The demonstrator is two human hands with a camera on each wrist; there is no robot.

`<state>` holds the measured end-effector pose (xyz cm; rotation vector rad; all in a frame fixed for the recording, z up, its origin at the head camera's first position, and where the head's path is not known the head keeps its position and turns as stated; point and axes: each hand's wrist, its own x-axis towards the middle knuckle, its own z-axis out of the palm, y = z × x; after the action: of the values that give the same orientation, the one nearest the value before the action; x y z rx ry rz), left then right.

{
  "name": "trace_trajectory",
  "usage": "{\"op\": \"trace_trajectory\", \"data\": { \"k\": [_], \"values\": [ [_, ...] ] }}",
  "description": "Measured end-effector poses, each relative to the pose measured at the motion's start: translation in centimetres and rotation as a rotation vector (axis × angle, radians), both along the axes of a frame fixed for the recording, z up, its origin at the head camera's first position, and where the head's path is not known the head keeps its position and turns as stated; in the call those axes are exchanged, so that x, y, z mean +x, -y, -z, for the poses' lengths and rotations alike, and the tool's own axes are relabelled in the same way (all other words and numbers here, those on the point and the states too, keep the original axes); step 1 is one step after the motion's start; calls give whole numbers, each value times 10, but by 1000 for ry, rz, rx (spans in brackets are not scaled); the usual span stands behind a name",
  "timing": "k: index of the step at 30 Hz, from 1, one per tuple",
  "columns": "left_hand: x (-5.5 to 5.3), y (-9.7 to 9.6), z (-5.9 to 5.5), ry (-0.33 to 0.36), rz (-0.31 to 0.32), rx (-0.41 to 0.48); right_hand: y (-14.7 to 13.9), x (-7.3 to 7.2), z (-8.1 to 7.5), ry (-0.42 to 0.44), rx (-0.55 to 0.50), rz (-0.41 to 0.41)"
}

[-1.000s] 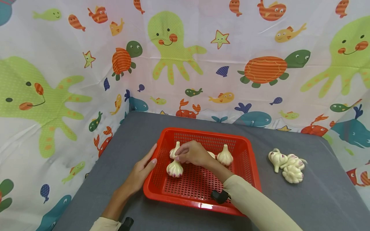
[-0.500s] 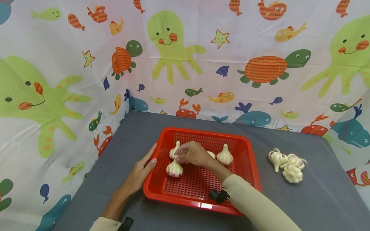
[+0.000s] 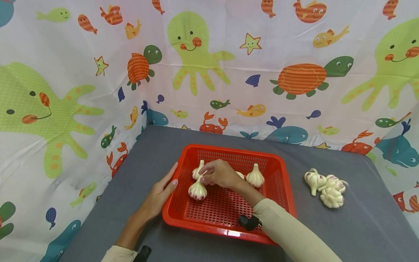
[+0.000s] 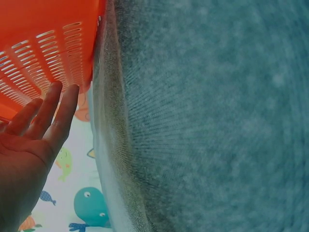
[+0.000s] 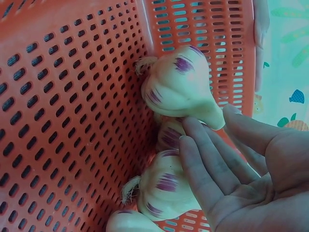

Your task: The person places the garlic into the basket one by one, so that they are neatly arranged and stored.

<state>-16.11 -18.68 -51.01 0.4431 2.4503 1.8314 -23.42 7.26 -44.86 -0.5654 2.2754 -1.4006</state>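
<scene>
In the head view my left hand lies with straight fingers against the left wall of the red plastic basket. The left wrist view shows those fingers along the basket's slotted outer side. My right hand reaches into the basket and pinches the neck of a garlic bulb between thumb and fingertips. In the right wrist view this garlic bulb has purple streaks and a tuft of roots. Behind it stands another bulb; a third bulb stands upright at the right, and my hand partly hides others.
Three more garlic bulbs lie clustered on the grey cloth-covered table, right of the basket. A white curtain printed with sea animals hangs behind and at the left of the table.
The pinched bulb's base has shifted very slightly away from me. Both hands and the basket otherwise look the same.
</scene>
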Motion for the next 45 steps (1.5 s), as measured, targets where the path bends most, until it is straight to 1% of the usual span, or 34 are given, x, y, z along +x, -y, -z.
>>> {"op": "trace_trajectory", "data": {
  "k": [7, 13, 17, 20, 28, 37, 45],
  "values": [
    [-1, 0, -1, 1, 10, 16, -3, 0, -4, -2, 1, 0],
    [0, -1, -1, 2, 11, 12, -8, 2, -7, -34, 24, 2],
    [0, -1, -1, 6, 11, 16, -13, 5, -11, -52, 40, 14],
    [0, -1, -1, 7, 14, 14, -17, 7, -15, -43, 37, 31],
    [0, 1, 0, 1, 16, 20, -28, 18, -31, -14, 9, 42],
    [0, 2, 2, 4, 17, 1, -45, 30, -54, -102, 29, 56],
    [0, 2, 1, 14, 10, 6, -68, 43, -71, -118, 25, 75]
  ]
}}
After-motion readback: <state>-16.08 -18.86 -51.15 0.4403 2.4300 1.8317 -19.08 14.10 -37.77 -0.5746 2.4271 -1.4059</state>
